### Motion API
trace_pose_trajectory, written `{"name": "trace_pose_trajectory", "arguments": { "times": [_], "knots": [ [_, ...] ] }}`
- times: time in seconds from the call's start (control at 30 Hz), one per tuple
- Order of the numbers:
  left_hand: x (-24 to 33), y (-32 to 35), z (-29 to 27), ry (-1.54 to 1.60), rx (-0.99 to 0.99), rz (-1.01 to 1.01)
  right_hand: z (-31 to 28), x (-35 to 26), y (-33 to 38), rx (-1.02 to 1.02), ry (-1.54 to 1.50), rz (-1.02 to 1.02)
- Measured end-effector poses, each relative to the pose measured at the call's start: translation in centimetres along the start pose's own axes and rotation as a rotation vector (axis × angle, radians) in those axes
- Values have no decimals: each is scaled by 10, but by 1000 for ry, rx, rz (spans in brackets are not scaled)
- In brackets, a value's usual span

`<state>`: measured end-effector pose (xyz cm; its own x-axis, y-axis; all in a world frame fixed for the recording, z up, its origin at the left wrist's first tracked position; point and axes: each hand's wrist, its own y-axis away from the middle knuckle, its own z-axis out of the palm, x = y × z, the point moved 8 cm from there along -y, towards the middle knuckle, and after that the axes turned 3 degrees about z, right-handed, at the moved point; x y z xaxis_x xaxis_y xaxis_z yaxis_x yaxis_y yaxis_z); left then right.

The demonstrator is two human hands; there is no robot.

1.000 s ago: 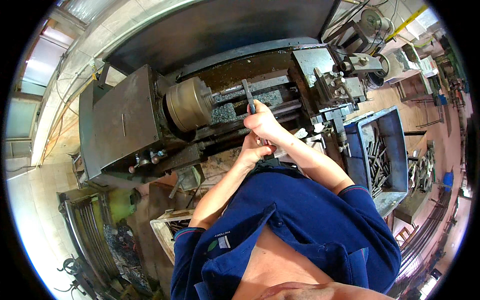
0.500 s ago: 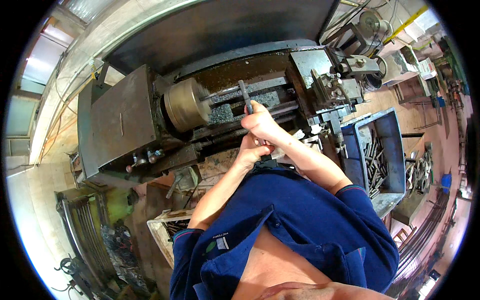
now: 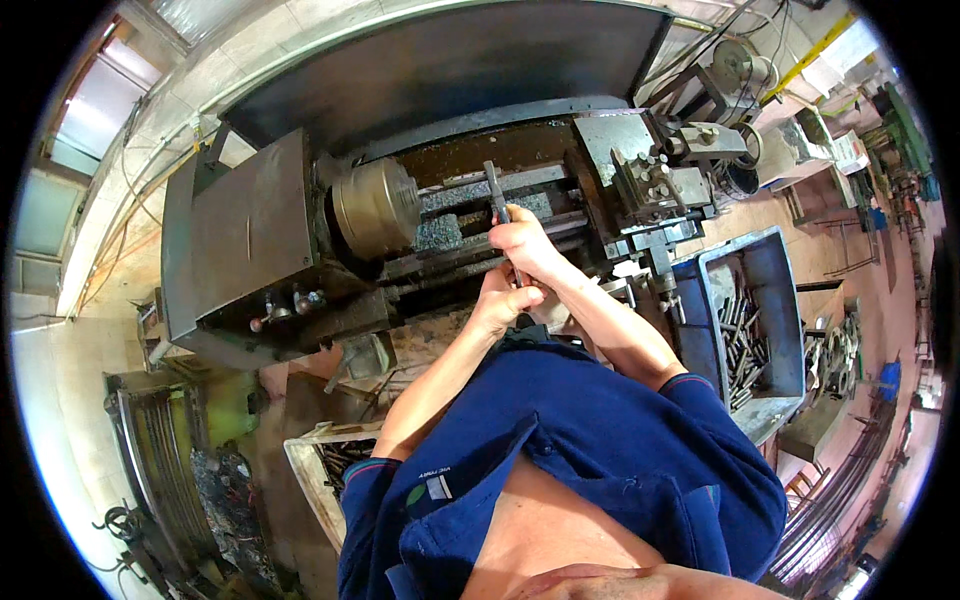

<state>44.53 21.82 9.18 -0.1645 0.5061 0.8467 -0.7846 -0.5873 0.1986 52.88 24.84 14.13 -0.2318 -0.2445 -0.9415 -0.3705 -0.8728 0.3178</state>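
My right hand [image 3: 524, 243] is closed around a long, slim, dark metal tool [image 3: 496, 188], whose exact kind I cannot make out. The tool points away from me, and its far end stands over the lathe bed, to the right of the round chuck [image 3: 378, 208]. Just nearer to me, my left hand [image 3: 505, 302] is wrapped round the tool's near end, its thumb lying across. That near end is mostly hidden by the fingers. Metal chips [image 3: 440, 232] lie on the bed between the chuck and my hands.
The lathe headstock [image 3: 240, 230] with its levers is on the left. On the right are the tool post [image 3: 652, 178] and a blue bin [image 3: 790, 300] of metal rods. A pale crate [image 3: 308, 480] stands lower left, and a dark splash guard [image 3: 450, 60] rises behind.
The bright rod seen between chuck and tool no longer shows, and the chuck's blurred face is now sharp. Both hands keep their grip on the tool. The whole view has shifted slightly.
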Motion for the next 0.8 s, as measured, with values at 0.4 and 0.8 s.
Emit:
{"name": "trace_pose_trajectory", "arguments": {
  "times": [0.4,0.8],
  "knots": [
    [1,-3,11,-7,-27,-22,-6,15,-11,-4,5,-1],
    [-4,-4,-4,-98,-38,14,-1,14,-9,18,52,-53]
  ]
}}
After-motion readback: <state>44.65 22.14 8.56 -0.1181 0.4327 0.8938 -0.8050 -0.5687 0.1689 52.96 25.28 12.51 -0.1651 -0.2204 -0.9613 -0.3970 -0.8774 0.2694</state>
